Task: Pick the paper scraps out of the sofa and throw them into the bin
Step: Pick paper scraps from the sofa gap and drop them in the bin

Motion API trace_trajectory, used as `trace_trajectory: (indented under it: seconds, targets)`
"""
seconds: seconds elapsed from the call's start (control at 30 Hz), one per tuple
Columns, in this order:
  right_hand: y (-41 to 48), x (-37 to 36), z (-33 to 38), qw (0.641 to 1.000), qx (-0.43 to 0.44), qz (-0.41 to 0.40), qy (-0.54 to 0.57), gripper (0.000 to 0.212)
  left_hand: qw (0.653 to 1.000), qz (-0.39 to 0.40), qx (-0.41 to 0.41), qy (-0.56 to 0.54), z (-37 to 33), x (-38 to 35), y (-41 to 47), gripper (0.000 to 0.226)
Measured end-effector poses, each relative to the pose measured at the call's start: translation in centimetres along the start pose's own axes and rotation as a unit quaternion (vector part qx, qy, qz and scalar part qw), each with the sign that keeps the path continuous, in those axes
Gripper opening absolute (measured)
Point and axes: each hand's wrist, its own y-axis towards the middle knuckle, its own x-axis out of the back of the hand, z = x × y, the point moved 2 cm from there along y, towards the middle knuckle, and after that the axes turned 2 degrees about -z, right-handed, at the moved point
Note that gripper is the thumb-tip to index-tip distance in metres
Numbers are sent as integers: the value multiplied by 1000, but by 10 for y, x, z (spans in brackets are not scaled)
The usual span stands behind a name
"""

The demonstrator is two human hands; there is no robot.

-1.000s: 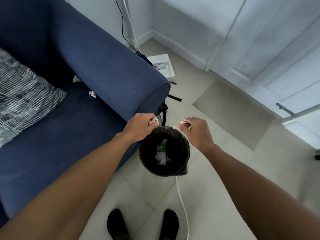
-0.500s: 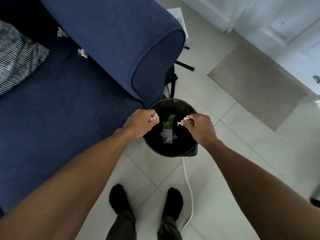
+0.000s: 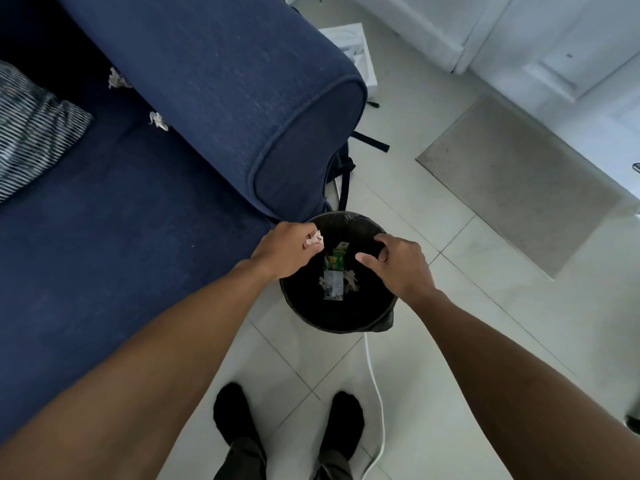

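Note:
A round black bin (image 3: 341,322) with a dark liner stands on the floor beside the blue sofa (image 3: 104,244). My left hand (image 3: 287,251) hovers over the bin's left rim, shut on a white paper scrap (image 3: 314,240). Over the right rim, my right hand (image 3: 398,263) has its fingers apart and holds nothing. White scraps (image 3: 350,277) and a green carton lie at the bottom of the bin. Two more paper scraps (image 3: 158,120) (image 3: 117,79) lie on the sofa seat against the armrest.
A striped cushion (image 3: 33,123) rests at the sofa's left. A white cable (image 3: 375,393) runs over the tiles by my feet. A beige mat (image 3: 519,181) lies right of the bin, with a black bag strap (image 3: 370,142) and a white box (image 3: 349,39) behind the armrest.
My right hand has opened and the scrap it held is gone from it. The view has tilted slightly, and the bin sits lower in the frame than before. My left hand still grips its scrap.

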Motion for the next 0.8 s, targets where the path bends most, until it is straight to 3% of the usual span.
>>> trace_trajectory:
  seconds: [0.17,0.33,0.6,0.8]
  targets:
    - [6,6,0,1000,8,-3,-11,63,999,30,-3,28,-2,-3,3,33]
    - [10,13,0,1000,10,-2,-20,62,997,43,-17,61,-1,-1,2,70]
    - [9,42,21,999,18,2,-40,54,997,46,-24,60,-11,29,-8,67]
    - [6,78,59,996,17,43,-78,73,996,36,-42,73,-28,78,-27,58]
